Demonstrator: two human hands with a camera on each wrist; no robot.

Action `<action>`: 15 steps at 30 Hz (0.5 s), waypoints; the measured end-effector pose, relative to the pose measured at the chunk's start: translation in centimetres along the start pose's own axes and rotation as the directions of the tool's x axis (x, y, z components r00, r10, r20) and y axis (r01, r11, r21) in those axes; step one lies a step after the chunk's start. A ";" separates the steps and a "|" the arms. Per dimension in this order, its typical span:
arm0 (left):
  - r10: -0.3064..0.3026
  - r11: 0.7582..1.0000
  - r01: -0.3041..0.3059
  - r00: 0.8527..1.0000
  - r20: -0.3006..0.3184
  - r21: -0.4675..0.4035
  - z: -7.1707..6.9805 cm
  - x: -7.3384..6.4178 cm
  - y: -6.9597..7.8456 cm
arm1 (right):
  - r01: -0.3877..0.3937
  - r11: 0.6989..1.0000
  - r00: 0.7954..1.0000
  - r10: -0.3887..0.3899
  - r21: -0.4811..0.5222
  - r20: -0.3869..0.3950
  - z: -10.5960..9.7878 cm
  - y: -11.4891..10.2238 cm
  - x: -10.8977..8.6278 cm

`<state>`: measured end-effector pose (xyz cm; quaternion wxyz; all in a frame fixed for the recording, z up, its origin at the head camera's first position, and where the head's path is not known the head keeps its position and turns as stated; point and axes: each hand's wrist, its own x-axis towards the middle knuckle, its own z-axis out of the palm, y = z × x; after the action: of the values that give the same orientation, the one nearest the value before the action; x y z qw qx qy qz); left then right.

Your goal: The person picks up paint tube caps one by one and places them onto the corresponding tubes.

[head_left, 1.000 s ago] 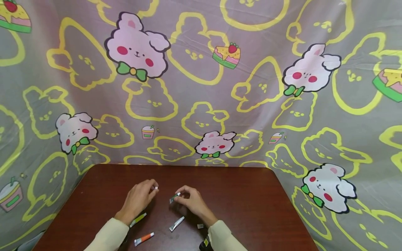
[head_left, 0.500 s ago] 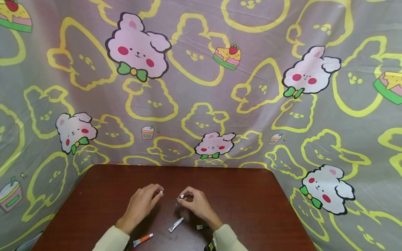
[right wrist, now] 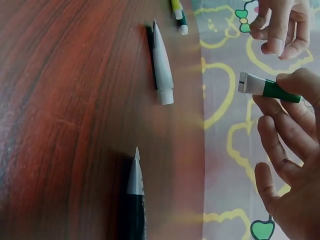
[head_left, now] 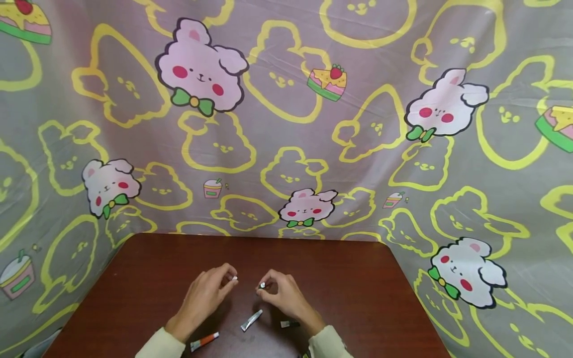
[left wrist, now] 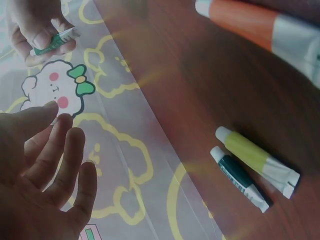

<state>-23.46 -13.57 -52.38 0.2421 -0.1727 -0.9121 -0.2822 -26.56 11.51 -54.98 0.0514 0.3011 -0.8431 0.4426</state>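
Note:
My left hand (head_left: 203, 296) pinches a small white cap (head_left: 235, 278) between thumb and forefinger, above the table; its other fingers are loosely bent. Facing it a short gap away, my right hand (head_left: 286, 297) pinches a small green paint tube (right wrist: 272, 90) between thumb and forefinger. The tube's flat crimped silver end sticks out in the right wrist view, and its other end shows no white cap there. Below the hands, a white-silver paint tube (head_left: 251, 320) lies on the table. An orange paint tube (head_left: 205, 341) lies beside the left sleeve.
A yellow tube (left wrist: 257, 160) and a dark green tube (left wrist: 235, 172) lie side by side, hidden under the left forearm in the head view. A black-labelled tube (right wrist: 136, 215) lies near the right wrist. Behind the brown table (head_left: 349, 278) hangs a patterned cloth (head_left: 286, 124).
Both hands have shifted slightly right and nearer the body, holding the cap and green tube. The tube has turned, so its end faces the head camera. The left forearm now covers the yellow tube.

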 end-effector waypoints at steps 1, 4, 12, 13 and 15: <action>-0.005 1.000 0.005 1.000 0.005 -0.008 0.0 -0.1 0.2 | 0.010 1.000 1.000 -0.010 -0.029 -0.001 -0.1 -0.1 -0.1; -0.018 0.999 0.019 1.000 0.012 -0.046 -0.1 -0.3 0.6 | 0.032 0.994 0.999 -0.033 -0.105 -0.003 -0.3 -0.3 -0.5; -0.056 0.995 0.058 0.998 0.021 -0.087 -0.1 -0.9 1.6 | 0.089 0.980 0.994 -0.098 -0.181 -0.039 -0.4 -0.2 -1.5; -0.057 0.994 0.058 0.998 0.019 -0.095 -0.1 -0.9 1.7 | 0.101 0.978 0.993 -0.110 -0.184 -0.041 -0.4 -0.3 -1.6; -0.056 0.992 0.058 0.998 0.020 -0.112 -0.1 -1.0 2.0 | 0.124 0.973 0.990 -0.134 -0.197 -0.038 -0.5 -0.3 -1.8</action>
<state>-21.72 -12.26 -52.02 0.2159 -0.1622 -0.9013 -0.3386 -25.02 12.58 -55.07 0.1306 0.3372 -0.8594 0.3616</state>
